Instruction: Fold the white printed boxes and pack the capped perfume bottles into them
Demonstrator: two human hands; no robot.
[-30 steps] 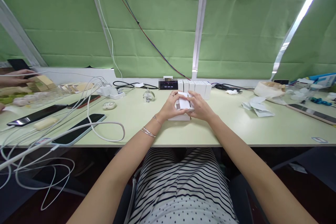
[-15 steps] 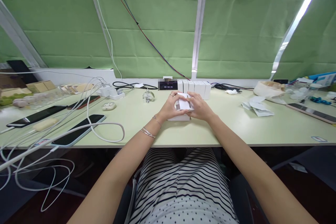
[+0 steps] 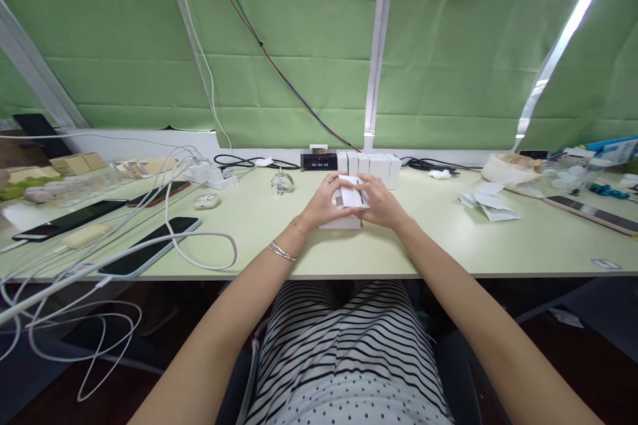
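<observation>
Between both hands is a small white box (image 3: pixel 350 198), held just above the table. My left hand (image 3: pixel 325 202) curls its thumb and fingers round the box's left side. On the right side, my right hand (image 3: pixel 379 202) grips the same box, fingers on its top edge and thumb below. A second white box (image 3: pixel 341 223) lies on the table under the hands, partly hidden by them. Behind the hands, several upright white boxes (image 3: pixel 379 166) stand in a row beside a dark timer display (image 3: pixel 319 161).
A glass bottle (image 3: pixel 282 181) and an earbud case (image 3: pixel 207 201) lie left of the hands. Phones (image 3: pixel 149 249) and tangled white cables (image 3: pixel 199 235) cover the left end. White packets (image 3: pixel 491 201), a cloth bag (image 3: pixel 511 170) and another phone (image 3: pixel 593 214) are on the right.
The box between the hands has tilted or shifted very slightly. Both hands keep nearly the same place and grip.
</observation>
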